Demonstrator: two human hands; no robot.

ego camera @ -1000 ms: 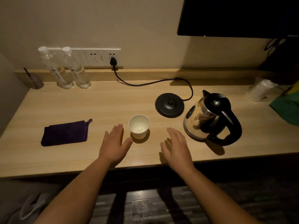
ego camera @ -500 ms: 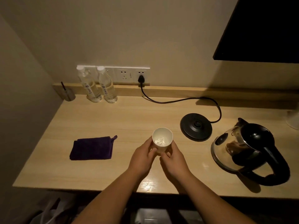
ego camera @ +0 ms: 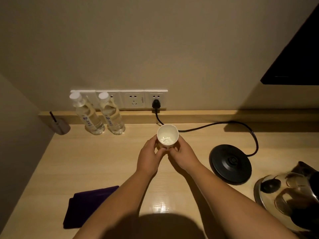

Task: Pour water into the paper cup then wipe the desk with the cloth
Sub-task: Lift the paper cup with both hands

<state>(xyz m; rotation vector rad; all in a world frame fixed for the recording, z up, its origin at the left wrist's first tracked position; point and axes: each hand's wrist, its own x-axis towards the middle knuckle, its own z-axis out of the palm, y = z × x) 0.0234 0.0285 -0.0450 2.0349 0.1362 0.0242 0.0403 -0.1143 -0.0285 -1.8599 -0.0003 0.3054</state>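
A white paper cup [ego camera: 167, 136] with a little water in it is far out over the wooden desk [ego camera: 96, 163], near the back ledge. My left hand [ego camera: 149, 156] grips its left side and my right hand [ego camera: 182, 155] its right side, fingertips meeting at the base. I cannot tell whether the cup touches the desk. A folded dark purple cloth [ego camera: 86, 205] lies flat at the near left, partly hidden by my left forearm. The steel and glass kettle [ego camera: 290, 197] with a black handle stands at the right edge, off its base.
The black kettle base [ego camera: 230, 163] sits right of the cup, its cord running to the wall socket strip [ego camera: 138, 99]. Two water bottles [ego camera: 101, 114] and a small grey holder [ego camera: 60, 125] stand at the back left. A dark screen [ego camera: 296, 57] hangs upper right.
Both hands closed around the cup from either side and carried it away from me toward the back ledge. My head leaned forward and left, so the cloth and kettle now sit nearer.
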